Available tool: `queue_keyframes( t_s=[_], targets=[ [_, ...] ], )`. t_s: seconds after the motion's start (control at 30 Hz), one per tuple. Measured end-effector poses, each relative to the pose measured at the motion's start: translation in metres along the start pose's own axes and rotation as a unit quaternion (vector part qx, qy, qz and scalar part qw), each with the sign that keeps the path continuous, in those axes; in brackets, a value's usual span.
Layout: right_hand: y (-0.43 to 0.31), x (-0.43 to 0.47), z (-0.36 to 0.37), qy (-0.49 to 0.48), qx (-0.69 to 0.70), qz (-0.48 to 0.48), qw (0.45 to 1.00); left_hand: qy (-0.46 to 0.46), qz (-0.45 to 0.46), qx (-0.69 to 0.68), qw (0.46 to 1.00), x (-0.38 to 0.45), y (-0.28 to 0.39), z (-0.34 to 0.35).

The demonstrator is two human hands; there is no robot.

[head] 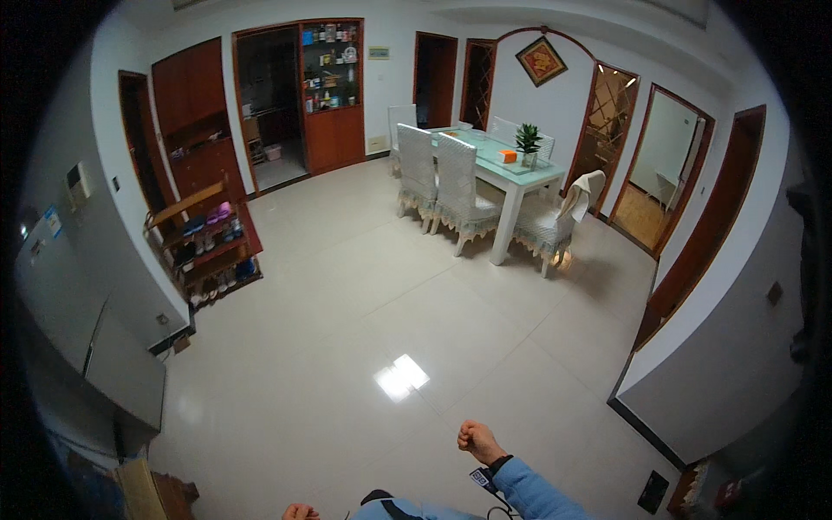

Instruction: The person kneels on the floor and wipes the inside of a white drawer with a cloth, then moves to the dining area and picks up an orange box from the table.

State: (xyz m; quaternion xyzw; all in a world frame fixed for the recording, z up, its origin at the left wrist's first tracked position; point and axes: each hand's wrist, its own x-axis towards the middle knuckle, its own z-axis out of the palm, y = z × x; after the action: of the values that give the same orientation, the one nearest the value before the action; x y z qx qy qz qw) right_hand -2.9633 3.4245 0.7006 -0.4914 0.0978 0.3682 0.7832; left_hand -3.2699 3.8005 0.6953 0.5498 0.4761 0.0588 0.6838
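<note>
My right hand [480, 442] is held out over the tiled floor [312, 403], its fingers curled into a fist, and nothing shows in it. Its sleeve is light blue with a dark cuff at the wrist. Beside that wrist hangs a small dark tag or device [482, 480] bearing a printed code, with a black cable below it. At the bottom edge, only the curled fingers of my left hand [300, 512] come into view. The rest of that hand is cut off, so I cannot tell whether it holds anything.
A glass-topped dining table [478, 153] with covered chairs [458, 182] stands ahead. To the left are a wooden shoe rack [218, 253], a grey refrigerator [123, 364] and a cardboard box [140, 487]. A wall corner [624, 390] juts in at right, near a dark flat object [653, 492].
</note>
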Motion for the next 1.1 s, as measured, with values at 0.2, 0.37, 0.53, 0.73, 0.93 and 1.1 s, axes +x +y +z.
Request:
queue_keyframes(
  t_s=[0.2,0.37,0.53,0.73,0.93,1.1],
  targets=[
    [-0.161,0.117,-0.165,0.138,0.077,-0.074,0.985,-0.040,0.013,0.027,0.999,0.157,0.098,0.225],
    [-0.238,0.131,-0.239,0.307,0.170,-0.178,0.920,-0.130,0.091,0.051,0.986,0.268,0.233,0.380],
    [-0.270,0.129,-0.289,0.462,0.238,-0.188,0.833,-0.327,0.118,0.168,0.923,0.338,0.332,0.571],
    [-0.358,0.208,-0.386,0.483,0.242,-0.226,0.811,-0.463,0.092,0.224,0.853,0.379,0.373,0.778],
    [-0.574,0.388,-0.443,0.358,0.107,-0.256,0.892,-0.432,0.072,0.157,0.885,0.426,0.431,0.891],
    [-0.723,0.547,-0.429,0.271,-0.048,-0.182,0.944,-0.320,0.073,0.104,0.939,0.483,0.465,0.938]
  ],
)
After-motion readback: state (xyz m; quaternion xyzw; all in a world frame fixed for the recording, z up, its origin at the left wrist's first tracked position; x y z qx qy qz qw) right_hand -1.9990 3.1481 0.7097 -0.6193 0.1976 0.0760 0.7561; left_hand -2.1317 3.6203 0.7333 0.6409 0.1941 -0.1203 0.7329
